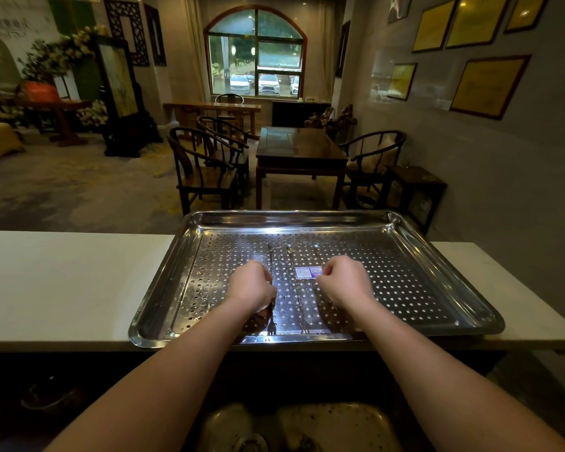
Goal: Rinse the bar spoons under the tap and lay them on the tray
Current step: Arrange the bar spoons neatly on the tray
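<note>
Head view: on the table (62, 288), a perforated tray (154, 305) holds three bar spoons, long axes running away from the person. Left hand (253, 285) curls round the left spoon (269, 256), forked end nearest; the middle spoon (294, 282) lies free; right hand (343, 282) pinches the right spoon (317, 256).

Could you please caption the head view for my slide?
Three bar spoons on the perforated tray; left hand and right hand grip the outer two.

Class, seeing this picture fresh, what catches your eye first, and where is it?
The shiny perforated tray on the white counter stands out, with three bar spoons side by side on it. The left hand grips the leftmost spoon; the right hand curls at the rightmost; the middle spoon lies free.
</note>
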{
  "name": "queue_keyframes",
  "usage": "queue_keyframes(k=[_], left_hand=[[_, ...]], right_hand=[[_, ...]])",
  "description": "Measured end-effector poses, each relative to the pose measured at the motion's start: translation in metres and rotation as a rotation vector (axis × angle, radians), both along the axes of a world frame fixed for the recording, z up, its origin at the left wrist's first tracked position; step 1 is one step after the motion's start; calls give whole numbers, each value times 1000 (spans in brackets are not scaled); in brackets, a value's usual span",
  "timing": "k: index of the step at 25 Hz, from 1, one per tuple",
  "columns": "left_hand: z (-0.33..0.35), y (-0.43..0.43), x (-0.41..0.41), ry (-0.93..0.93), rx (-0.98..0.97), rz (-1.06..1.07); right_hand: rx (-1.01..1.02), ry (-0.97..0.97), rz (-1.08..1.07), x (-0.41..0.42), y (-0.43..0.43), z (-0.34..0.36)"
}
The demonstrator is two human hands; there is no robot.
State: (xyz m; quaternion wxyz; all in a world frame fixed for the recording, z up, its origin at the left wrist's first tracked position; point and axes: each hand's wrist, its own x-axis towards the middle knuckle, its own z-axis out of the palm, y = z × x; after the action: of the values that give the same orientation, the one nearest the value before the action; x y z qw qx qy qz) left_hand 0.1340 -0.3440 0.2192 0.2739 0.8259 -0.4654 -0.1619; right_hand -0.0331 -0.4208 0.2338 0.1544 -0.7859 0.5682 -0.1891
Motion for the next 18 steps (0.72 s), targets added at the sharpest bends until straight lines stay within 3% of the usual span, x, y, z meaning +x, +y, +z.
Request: queue_keyframes(k=[5,18], left_hand=[[0,1,-2,-11,-12,9],[-3,1,-2,-33,-1,-2]], right_hand=[[19,128,-53,-21,-11,-8],[10,188,1,-11,-11,-8]])
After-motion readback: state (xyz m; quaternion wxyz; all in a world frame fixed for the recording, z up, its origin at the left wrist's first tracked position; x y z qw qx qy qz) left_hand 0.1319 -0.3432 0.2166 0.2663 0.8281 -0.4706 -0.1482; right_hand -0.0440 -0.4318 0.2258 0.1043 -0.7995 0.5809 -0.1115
